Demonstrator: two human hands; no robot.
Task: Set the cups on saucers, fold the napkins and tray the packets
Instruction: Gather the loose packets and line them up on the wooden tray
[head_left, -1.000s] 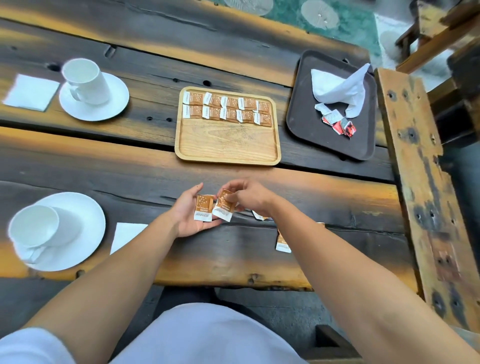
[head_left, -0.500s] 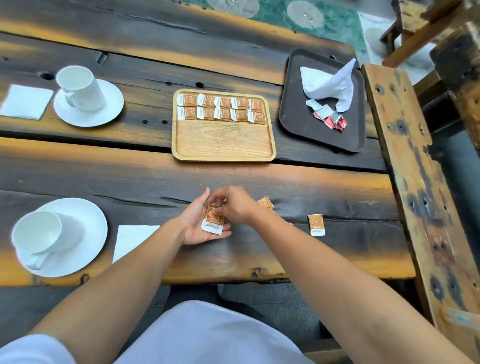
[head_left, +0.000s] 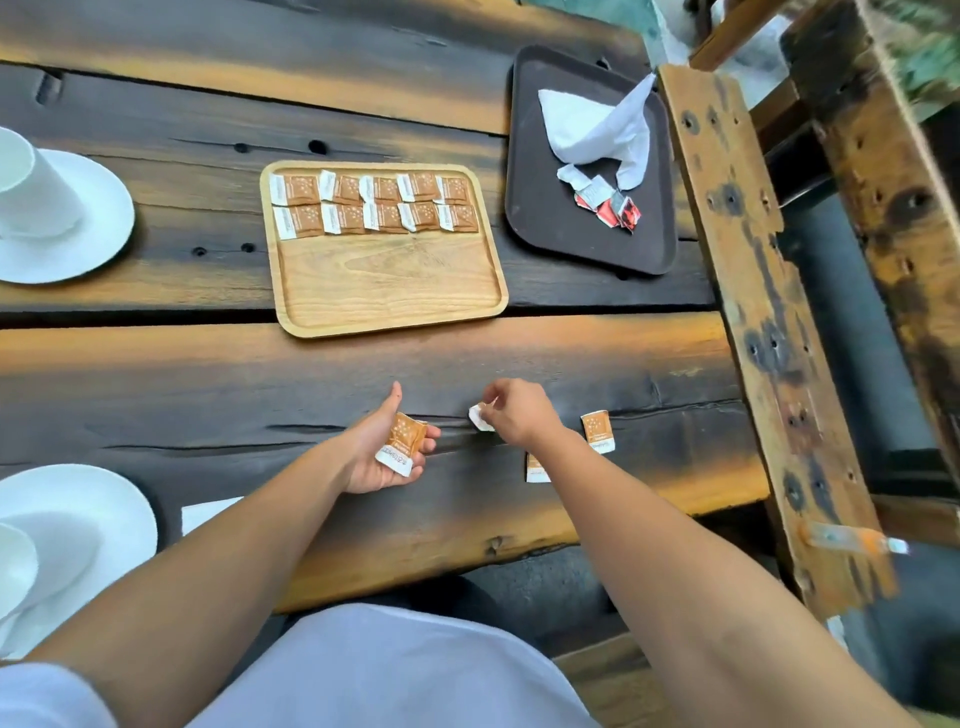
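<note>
Dark plank table (head_left: 156, 395): saucers (head_left: 98, 218) crowd its left edge, and bare wood lies open between the wooden tray (head_left: 395, 291) and both hands. Left hand (head_left: 382, 452) cups a packet stack (head_left: 402, 444); right hand (head_left: 519, 413) pinches a single packet (head_left: 480, 418). Two loose packets (head_left: 598, 431) lie just beside that wrist.

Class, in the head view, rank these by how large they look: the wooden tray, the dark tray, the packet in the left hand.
1. wooden tray
2. dark tray, close in size and farther away, so unsure
3. packet
</note>
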